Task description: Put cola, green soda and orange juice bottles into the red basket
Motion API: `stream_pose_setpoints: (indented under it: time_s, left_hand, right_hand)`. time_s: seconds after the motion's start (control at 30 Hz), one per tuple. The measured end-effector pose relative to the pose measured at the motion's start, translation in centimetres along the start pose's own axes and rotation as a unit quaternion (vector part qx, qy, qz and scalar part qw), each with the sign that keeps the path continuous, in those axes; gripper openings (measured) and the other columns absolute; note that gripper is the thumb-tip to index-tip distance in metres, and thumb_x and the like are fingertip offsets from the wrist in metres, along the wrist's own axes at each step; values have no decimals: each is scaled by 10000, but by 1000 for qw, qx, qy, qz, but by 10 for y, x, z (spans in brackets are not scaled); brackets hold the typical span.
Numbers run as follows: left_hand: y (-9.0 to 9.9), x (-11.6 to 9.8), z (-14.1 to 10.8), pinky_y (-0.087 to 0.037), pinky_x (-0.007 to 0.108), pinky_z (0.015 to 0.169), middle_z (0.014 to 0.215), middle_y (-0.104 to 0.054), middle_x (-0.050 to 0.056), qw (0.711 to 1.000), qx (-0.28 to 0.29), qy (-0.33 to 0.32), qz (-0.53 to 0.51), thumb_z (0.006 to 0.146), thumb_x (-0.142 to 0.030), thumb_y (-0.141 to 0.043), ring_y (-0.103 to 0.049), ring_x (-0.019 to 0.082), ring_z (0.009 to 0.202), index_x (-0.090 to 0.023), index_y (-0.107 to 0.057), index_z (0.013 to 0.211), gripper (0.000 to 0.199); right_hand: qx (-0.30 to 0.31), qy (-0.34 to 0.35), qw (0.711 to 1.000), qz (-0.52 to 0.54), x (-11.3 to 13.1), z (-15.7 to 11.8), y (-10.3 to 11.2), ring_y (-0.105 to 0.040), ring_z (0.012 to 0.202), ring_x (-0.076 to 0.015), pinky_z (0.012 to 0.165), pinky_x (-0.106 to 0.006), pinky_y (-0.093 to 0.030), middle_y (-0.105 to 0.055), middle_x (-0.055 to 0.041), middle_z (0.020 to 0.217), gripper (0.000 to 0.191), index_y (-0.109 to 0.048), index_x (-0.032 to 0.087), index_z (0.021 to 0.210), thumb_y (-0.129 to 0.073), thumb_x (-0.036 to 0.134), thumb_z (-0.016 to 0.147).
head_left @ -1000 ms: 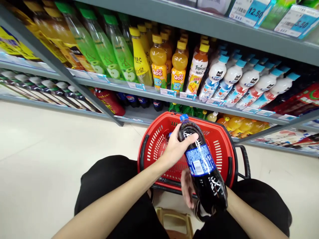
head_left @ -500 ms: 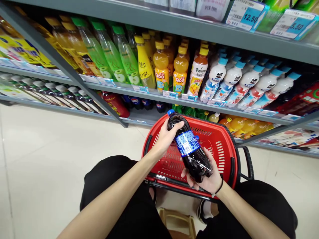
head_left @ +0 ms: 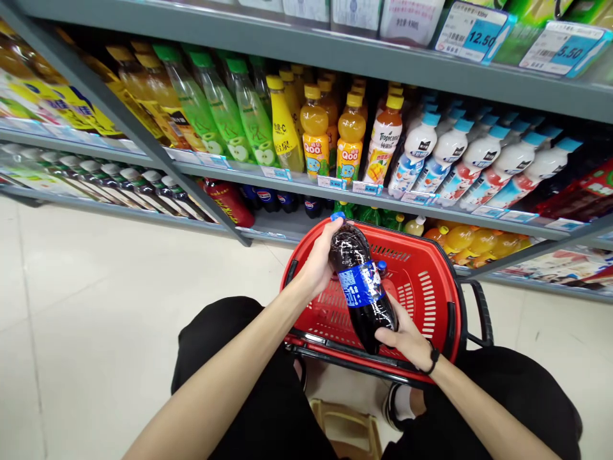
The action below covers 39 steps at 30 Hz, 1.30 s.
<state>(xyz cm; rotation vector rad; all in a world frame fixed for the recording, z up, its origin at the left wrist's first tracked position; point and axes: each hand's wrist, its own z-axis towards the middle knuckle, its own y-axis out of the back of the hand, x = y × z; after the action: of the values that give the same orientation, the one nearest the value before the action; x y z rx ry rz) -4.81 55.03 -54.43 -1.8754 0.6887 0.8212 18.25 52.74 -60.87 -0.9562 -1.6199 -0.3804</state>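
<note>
A large dark cola bottle (head_left: 364, 284) with a blue label and blue cap is tilted above a red shopping basket (head_left: 426, 255). My left hand (head_left: 322, 255) is closed round its neck end, near the cap. Lower down, my right hand (head_left: 407, 335) grips the bottle's base, thumb on top and the other fingers mostly hidden behind it. Inside the basket a blue cap (head_left: 382, 267) shows partly behind the held bottle; the rest of that item is hidden.
Shelves ahead hold green-capped bottles (head_left: 244, 115), orange juice bottles (head_left: 313, 131) and white bottles with blue caps (head_left: 416, 150). Dark blue-labelled bottles (head_left: 268, 199) stand on the bottom shelf. The basket's black handle (head_left: 479, 313) sticks out right. A tan stool (head_left: 347, 425) is below.
The bottle has been rolled, so its label shows a different side instead of the barcode. My right hand has shifted from cradling underneath to gripping with the thumb on top. The view has moved slightly.
</note>
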Motion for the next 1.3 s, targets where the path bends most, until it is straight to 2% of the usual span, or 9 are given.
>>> stream_pose_setpoints:
  time_s: [0.13, 0.37, 0.5, 0.67, 0.8, 0.87, 0.97, 1.17, 1.3]
  left_hand:
    - [0, 0, 0, -568, 316, 841, 1075, -803, 81, 1000, -8, -14, 6, 796, -683, -801, -737, 220, 937, -161, -773, 1101, 605]
    - [5, 1, -2, -583, 317, 860, 1131, -812, 119, 1000, -10, -9, -1, 761, -607, -856, -744, 217, 942, -133, -800, 1085, 577]
    - [8, 2, -2, -579, 334, 928, 1151, -819, 116, 1000, 7, -14, 0, 796, -520, -840, -752, 240, 1025, -143, -816, 1089, 478]
    - [9, 3, -4, -584, 377, 946, 1173, -821, 107, 999, 29, -10, -13, 824, -453, -806, -757, 290, 1080, -155, -834, 1077, 391]
    - [5, 0, -6, -592, 376, 878, 1206, -814, 109, 999, 41, -1, -23, 839, -444, -759, -757, 302, 1067, -156, -831, 1102, 396]
    - [3, -1, -7, -586, 366, 884, 1221, -809, 111, 999, 46, -1, -22, 845, -445, -752, -750, 296, 1083, -155, -825, 1105, 396]
    - [2, -2, -8, -572, 359, 925, 1227, -803, 106, 998, 57, -16, -4, 851, -449, -755, -738, 287, 1108, -164, -815, 1102, 384]
    - [4, -2, -9, -548, 358, 943, 1240, -789, 106, 994, 89, -61, 28, 818, -442, -814, -727, 287, 1116, -177, -788, 1145, 422]
    - [3, -2, -13, -541, 331, 897, 1208, -792, 94, 995, 72, -54, 35, 786, -411, -865, -731, 256, 1050, -191, -761, 1225, 502]
  right_hand:
    - [-32, 34, 984, -175, 2, 2, 3, -572, 1458, -341, 1278, -550, -400, -579, -183, 1571, 1127, -417, 211, 1577, -958, 573, 657]
    - [-163, 84, 868, -461, 10, 1, 12, -673, 1308, -384, 1063, -580, -583, -640, -176, 1469, 1048, -431, 202, 1569, -906, 516, 690]
    - [-217, 179, 776, -565, 9, 3, 25, -712, 1186, -388, 868, -523, -648, -669, -180, 1355, 959, -425, 205, 1587, -873, 457, 777]
    - [-239, 355, 635, -644, 17, 5, 43, -677, 1186, -363, 975, -522, -609, -641, -207, 1311, 882, -305, 201, 1685, -760, 384, 952]
    - [-250, 395, 593, -655, 28, 5, 51, -663, 1153, -380, 974, -569, -591, -634, -227, 1334, 914, -265, 196, 1705, -768, 359, 959]
    - [-252, 400, 600, -645, 28, 5, 52, -661, 1151, -381, 972, -580, -591, -632, -227, 1333, 890, -298, 198, 1687, -775, 350, 951]
    - [-262, 372, 652, -606, 21, 7, 48, -664, 1172, -373, 1002, -590, -590, -638, -211, 1310, 844, -384, 189, 1624, -805, 367, 915]
    - [-228, 187, 851, -435, 1, 2, 24, -687, 1225, -349, 1039, -543, -593, -663, -172, 1352, 944, -470, 193, 1513, -914, 426, 714]
    - [-175, 92, 935, -295, -4, -3, 11, -662, 1306, -335, 1156, -534, -519, -662, -161, 1414, 967, -506, 208, 1454, -955, 476, 641]
